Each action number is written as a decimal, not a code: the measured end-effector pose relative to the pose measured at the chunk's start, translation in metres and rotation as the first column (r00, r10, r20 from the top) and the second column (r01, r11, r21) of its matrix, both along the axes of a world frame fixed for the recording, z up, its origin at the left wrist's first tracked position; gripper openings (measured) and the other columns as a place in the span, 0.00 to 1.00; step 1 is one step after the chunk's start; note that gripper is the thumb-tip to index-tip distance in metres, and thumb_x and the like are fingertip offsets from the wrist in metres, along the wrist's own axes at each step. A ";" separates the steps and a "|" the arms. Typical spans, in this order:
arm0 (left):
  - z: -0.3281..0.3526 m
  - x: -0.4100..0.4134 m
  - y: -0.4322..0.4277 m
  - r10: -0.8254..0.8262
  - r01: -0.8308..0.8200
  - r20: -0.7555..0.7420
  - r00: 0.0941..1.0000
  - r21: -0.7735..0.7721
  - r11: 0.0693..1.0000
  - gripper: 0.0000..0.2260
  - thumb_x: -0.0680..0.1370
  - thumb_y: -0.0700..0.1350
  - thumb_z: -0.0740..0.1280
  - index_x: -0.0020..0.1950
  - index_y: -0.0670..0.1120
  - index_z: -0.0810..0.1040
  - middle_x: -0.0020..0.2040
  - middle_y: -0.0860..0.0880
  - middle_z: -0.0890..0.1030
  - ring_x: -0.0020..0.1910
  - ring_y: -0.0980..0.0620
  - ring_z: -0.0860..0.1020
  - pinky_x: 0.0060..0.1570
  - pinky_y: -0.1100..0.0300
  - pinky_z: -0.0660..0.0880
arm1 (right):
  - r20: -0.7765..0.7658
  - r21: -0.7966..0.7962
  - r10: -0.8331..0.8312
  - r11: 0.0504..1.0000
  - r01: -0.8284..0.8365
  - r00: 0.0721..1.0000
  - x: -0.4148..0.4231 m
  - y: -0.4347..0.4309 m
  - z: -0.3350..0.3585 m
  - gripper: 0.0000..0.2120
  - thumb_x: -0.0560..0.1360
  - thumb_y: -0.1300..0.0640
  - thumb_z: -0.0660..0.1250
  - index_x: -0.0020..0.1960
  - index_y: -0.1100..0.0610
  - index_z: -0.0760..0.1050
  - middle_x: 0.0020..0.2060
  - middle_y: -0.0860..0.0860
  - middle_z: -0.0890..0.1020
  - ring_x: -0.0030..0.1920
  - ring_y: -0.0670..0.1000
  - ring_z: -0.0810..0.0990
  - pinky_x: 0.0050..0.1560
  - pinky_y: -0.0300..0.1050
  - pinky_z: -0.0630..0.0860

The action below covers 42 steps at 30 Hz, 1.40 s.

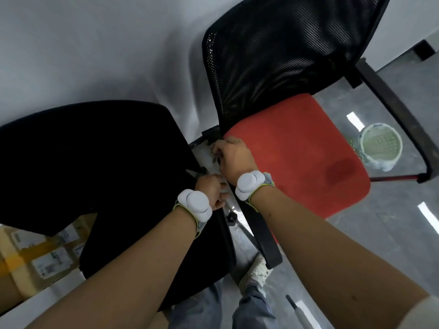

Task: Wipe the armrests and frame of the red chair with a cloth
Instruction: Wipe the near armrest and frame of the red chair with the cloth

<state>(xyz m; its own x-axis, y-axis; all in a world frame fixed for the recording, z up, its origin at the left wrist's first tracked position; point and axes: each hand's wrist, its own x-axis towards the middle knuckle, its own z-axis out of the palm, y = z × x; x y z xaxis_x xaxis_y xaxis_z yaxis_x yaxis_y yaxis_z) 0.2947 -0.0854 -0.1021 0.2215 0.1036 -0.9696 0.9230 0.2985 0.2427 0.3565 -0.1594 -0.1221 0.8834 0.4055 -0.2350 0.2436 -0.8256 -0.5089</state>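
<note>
In the head view, the red chair (297, 148), with its fuzzy orange-red seat pad, black mesh back and black armrest (261, 236), stands right of a black chair (83, 162). The right hand (234, 156) curls shut on a pale cloth (207, 154) at the seat's rear left corner. The left hand (210, 189), just below in the gap, has bent fingers, its grip unclear; labels on the cardboard boxes (45, 255) are unreadable.

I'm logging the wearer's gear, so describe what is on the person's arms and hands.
Both forearms are bare, with no gloves on the left hand or right hand. Each wrist carries a rounded white puck-shaped device, on the left wrist and right wrist, fixed on a grey strap edged in yellow-green. A pale sleeve edge shows at the right upper arm.
</note>
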 end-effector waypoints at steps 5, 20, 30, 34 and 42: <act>0.000 -0.014 -0.016 0.004 -0.006 0.050 0.999 0.039 0.999 0.11 0.84 0.44 0.54 0.48 0.47 0.74 0.45 0.48 0.77 0.35 0.52 0.74 0.38 0.62 0.67 | -0.037 0.074 0.036 0.997 -0.033 0.999 -0.023 -0.028 0.003 0.16 0.67 0.71 0.65 0.50 0.58 0.81 0.47 0.59 0.79 0.48 0.63 0.78 0.44 0.51 0.78; 0.003 -0.065 -0.086 0.033 -0.061 0.121 0.992 0.234 0.970 0.14 0.80 0.50 0.61 0.44 0.42 0.78 0.40 0.41 0.80 0.35 0.45 0.77 0.35 0.59 0.73 | -0.041 0.128 0.021 0.992 -0.015 0.999 -0.123 -0.111 0.008 0.12 0.67 0.70 0.66 0.49 0.61 0.79 0.44 0.59 0.78 0.44 0.62 0.77 0.39 0.46 0.73; -0.003 -0.105 -0.111 0.049 -0.101 0.186 0.981 0.280 0.955 0.14 0.79 0.50 0.68 0.42 0.40 0.79 0.38 0.41 0.81 0.36 0.45 0.79 0.36 0.57 0.77 | -0.035 0.222 -0.039 0.974 0.046 0.999 -0.180 -0.151 0.012 0.15 0.69 0.66 0.61 0.53 0.59 0.79 0.45 0.57 0.78 0.45 0.60 0.76 0.43 0.55 0.78; -0.003 -0.117 -0.114 0.021 -0.090 0.216 0.976 0.312 0.946 0.14 0.78 0.52 0.68 0.46 0.41 0.78 0.38 0.41 0.77 0.34 0.47 0.75 0.33 0.59 0.75 | -0.039 0.277 -0.071 0.958 0.079 0.997 -0.202 -0.164 0.010 0.18 0.70 0.57 0.55 0.52 0.58 0.79 0.46 0.57 0.78 0.46 0.59 0.77 0.44 0.54 0.78; 0.000 -0.135 -0.122 -0.011 -0.080 0.251 0.968 0.349 0.934 0.12 0.78 0.52 0.70 0.39 0.47 0.80 0.34 0.48 0.79 0.35 0.51 0.78 0.38 0.60 0.77 | 0.094 0.240 -0.129 0.965 0.103 0.987 -0.238 -0.180 -0.006 0.07 0.72 0.68 0.65 0.47 0.60 0.78 0.46 0.57 0.78 0.44 0.56 0.75 0.41 0.51 0.75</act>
<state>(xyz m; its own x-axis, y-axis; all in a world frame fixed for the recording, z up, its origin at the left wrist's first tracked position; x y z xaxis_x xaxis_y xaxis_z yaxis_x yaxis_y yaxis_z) 0.1598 -0.2071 -0.1022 0.4370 0.4409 -0.7840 0.8119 0.1817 0.5547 0.1190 -0.3393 -0.1280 0.9425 0.3309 -0.0466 0.2172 -0.7127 -0.6670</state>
